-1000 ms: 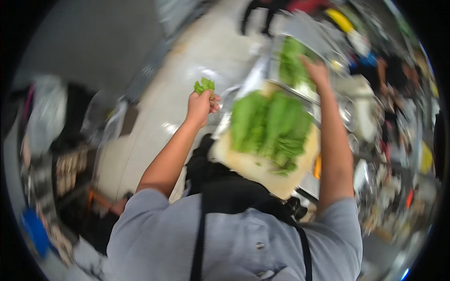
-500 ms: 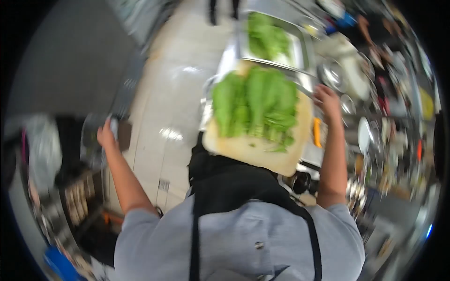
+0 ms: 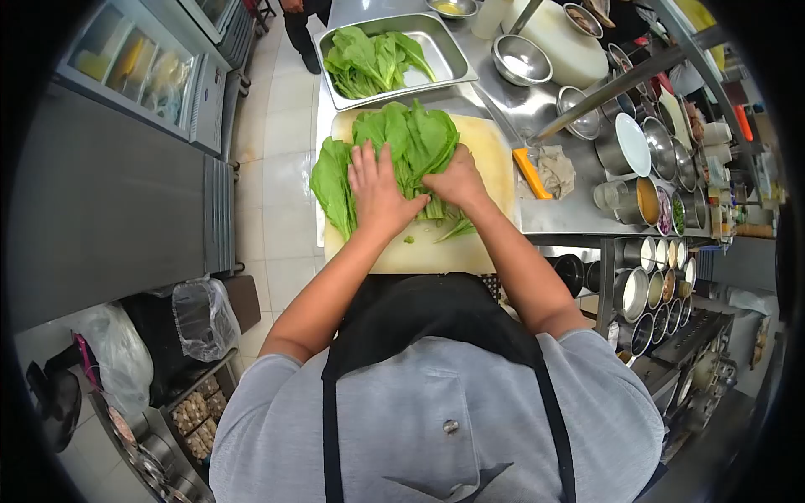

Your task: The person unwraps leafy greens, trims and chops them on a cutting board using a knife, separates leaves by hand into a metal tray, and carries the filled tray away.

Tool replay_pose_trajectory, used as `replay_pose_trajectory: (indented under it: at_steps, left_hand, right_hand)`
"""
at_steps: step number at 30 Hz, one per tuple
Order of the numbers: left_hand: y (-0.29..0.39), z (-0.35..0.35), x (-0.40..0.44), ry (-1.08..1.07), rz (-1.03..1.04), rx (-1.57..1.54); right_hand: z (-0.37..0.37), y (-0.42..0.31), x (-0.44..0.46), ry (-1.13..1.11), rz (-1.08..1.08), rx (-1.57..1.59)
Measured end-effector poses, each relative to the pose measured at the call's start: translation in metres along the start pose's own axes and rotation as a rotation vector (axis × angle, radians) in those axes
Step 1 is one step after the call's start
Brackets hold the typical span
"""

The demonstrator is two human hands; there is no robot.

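A pile of leafy greens (image 3: 406,134) lies on the pale cutting board (image 3: 489,172). My left hand (image 3: 381,193) rests on the leaves with its fingers spread. At the right side of the pile my right hand (image 3: 459,180) has its fingers curled around the greens, near the stems. Small cut bits lie on the board below the pile. Beyond the board stands a metal tray (image 3: 453,60) with more greens in its left part.
An orange-handled knife (image 3: 532,173) lies right of the board beside a crumpled cloth (image 3: 555,171). Metal bowls (image 3: 521,60) and pots stand farther right. Another person's dark-clothed legs (image 3: 300,38) show at the top. A lined bin (image 3: 201,318) stands at lower left.
My left hand has come back from the bin area, where it was open, onto the greens. My right hand has moved left onto them. The leaves are gathered closer, and the view has turned.
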State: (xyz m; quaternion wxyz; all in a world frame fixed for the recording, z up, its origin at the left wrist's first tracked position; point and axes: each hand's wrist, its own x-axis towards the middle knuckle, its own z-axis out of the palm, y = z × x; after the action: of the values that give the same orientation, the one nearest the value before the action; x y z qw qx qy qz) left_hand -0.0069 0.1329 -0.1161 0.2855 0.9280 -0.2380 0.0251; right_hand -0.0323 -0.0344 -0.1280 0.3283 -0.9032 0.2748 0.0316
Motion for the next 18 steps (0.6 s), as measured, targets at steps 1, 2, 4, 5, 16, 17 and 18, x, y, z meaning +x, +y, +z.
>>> replay_pose_trajectory:
  at_steps: [1,2,4,5,16,17,18]
  left_hand:
    - [-0.002,0.009,0.005,0.005,0.007,0.006]
    - [-0.01,0.026,0.008,0.017,-0.057,-0.068]
    - [-0.018,0.039,0.011,0.035,-0.118,-0.143]
    - [-0.025,0.04,0.01,0.044,-0.127,-0.171]
    - [-0.002,-0.014,-0.023,0.105,0.046,-0.258]
    - [0.005,-0.015,-0.021,0.104,0.047,-0.259]
    - [0.013,-0.015,-0.02,-0.378,-0.161,-0.506]
  right_hand:
    - [-0.006,0.004,0.002,0.007,-0.004,0.007]
    - [-0.014,0.009,0.004,0.02,0.037,0.087]
    - [-0.029,0.017,0.007,0.026,0.134,0.33]
    - [-0.036,0.023,0.006,0.028,0.128,0.331]
    - [-0.068,0.045,-0.002,-0.241,0.173,1.209]
    - [-0.068,0.044,-0.001,-0.263,0.206,1.265]
    - [-0.068,0.043,-0.003,-0.284,0.24,1.325]
